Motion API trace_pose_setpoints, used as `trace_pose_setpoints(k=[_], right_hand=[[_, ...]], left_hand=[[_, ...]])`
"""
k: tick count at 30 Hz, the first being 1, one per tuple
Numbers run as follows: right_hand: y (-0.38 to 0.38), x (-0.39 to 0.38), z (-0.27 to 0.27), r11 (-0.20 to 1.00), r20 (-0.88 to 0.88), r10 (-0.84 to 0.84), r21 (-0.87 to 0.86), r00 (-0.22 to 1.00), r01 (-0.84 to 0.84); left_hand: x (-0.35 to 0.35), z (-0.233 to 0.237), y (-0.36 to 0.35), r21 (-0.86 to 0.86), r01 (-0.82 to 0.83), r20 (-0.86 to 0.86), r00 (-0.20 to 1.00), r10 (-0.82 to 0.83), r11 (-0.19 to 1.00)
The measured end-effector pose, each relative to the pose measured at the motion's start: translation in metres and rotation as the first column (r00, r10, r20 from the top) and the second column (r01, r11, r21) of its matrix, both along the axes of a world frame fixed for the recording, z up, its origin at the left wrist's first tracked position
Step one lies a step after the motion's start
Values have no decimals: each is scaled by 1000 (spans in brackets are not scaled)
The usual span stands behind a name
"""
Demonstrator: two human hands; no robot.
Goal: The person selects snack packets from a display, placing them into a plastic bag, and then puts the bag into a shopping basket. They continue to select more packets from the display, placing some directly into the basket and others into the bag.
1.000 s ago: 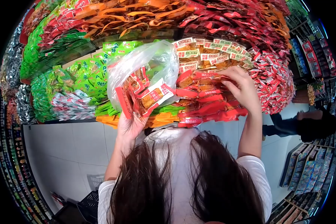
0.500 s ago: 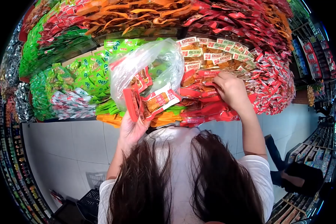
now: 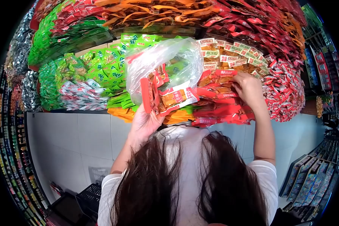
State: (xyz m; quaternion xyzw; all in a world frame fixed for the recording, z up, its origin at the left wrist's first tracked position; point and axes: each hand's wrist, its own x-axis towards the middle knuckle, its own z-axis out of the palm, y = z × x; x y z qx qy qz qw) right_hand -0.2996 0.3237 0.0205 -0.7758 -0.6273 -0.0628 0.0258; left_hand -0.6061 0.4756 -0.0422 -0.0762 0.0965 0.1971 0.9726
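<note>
My left hand (image 3: pixel 146 122) is closed round red-edged snack packets (image 3: pixel 175 98), with brown food showing through their clear windows. Behind them a translucent plastic bag (image 3: pixel 139 71) hangs wide at the mouth, more red packets visible inside it. Whether my left fingers also grip the bag is hidden. Over the display, my right hand (image 3: pixel 250 89) has its fingers pinched at the edge of a red snack packet (image 3: pixel 224 77), one of a heap of the same kind. Its fingertips are partly covered.
Green packets (image 3: pixel 111 66) and white-and-red packets (image 3: pixel 83 95) lie to the left. Small red packets (image 3: pixel 284 88) are heaped at the right. Orange and red bags (image 3: pixel 162 13) fill the upper tier. A black crate (image 3: pixel 90 197) stands on the tiled floor behind; shelves line both sides.
The view has turned a little, so the display sits further right. Both hands keep almost the same places over it. A person in dark clothing at the lower right has mostly gone from view.
</note>
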Motion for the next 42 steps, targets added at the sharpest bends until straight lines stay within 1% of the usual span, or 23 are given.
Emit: trace_pose_setpoints(k=[1, 2, 3, 5, 8, 9, 10, 13, 15, 17, 19, 25, 27, 29, 30, 32, 33, 35, 37, 38, 39, 41, 42], right_hand=[[-4, 2, 2, 998, -16, -26, 48, 1000, 27], [-6, 2, 4, 994, -36, -52, 94, 998, 56], [-6, 0, 6, 995, -38, -46, 92, 998, 50], [-6, -7, 9, 988, -30, -30, 151, 999, 34], [-1, -18, 6, 989, -24, 7, 148, 1000, -4], [1, -19, 6, 988, -18, 28, 151, 999, -25], [-2, -13, 4, 993, -35, 12, 115, 999, -8], [-9, -10, 5, 989, -7, -37, 143, 999, 37], [-11, -12, 4, 992, -5, -51, 119, 999, 51], [-8, -16, 0, 990, -6, 34, 141, 999, -33], [-7, -18, -2, 988, -17, 37, 151, 999, -34], [-12, -7, -12, 992, -38, 0, 128, 999, 5], [-7, -15, -12, 988, -6, 62, 144, 998, -60], [-5, -15, -11, 991, 14, 56, 122, 998, -57], [-5, -13, -10, 991, 18, 47, 122, 999, -49], [-4, -13, -10, 992, 23, 40, 123, 999, -43], [-4, -15, -11, 992, 25, 45, 116, 999, -47], [-2, -16, -13, 993, 27, 49, 108, 998, -52], [1, -16, -14, 992, 61, 102, 65, 993, -106], [1, -14, -11, 998, 57, 67, -24, 996, -65], [0, -15, -8, 997, 58, 68, -24, 996, -67], [-4, -21, 3, 963, 101, 171, 191, 980, -188], [-4, -30, 14, 955, 86, 162, 236, 983, -178]], left_hand=[[-1, 3, -1, -1, -3, 20, 1000, 3, 1000], [-5, -14, 2, 21, 21, 148, 989, -24, 1000], [-6, -14, 3, 18, 15, 146, 989, -17, 1000], [-7, -11, 2, 11, 21, 76, 997, -22, 1000], [-5, -11, 2, 17, 32, 22, 999, -32, 999], [-4, -11, 2, 19, 38, 21, 999, -39, 999], [-4, -10, 1, 20, 36, 19, 999, -36, 999], [-3, -3, 1, 1, 19, 39, 999, -19, 1000], [-2, -2, 0, -24, 13, 61, 998, -11, 1000], [-2, -4, 1, -30, 51, 41, 998, -50, 998], [-2, -4, -1, -13, 61, 26, 998, -61, 998], [-4, -4, -3, 18, 48, -71, 996, -46, 999], [-3, -4, -4, 21, 52, -96, 994, -49, 998], [-3, -8, -5, 36, 63, -122, 991, -59, 997], [-4, -10, -5, 35, 65, -122, 991, -61, 997], [-4, -12, -5, 22, 90, -18, 996, -90, 996], [-3, -9, -6, 21, 89, -17, 996, -89, 996], [-1, -3, -9, 71, 21, -164, 986, -9, 997], [-2, -6, -9, 71, 34, -131, 991, -24, 997], [-3, -9, -9, 73, 44, -97, 995, -37, 996], [-5, -13, -8, 73, 42, -96, 995, -35, 996], [-8, -21, -8, 21, 55, -9, 998, -55, 998], [-8, -21, -8, 20, 50, -7, 999, -50, 999]])
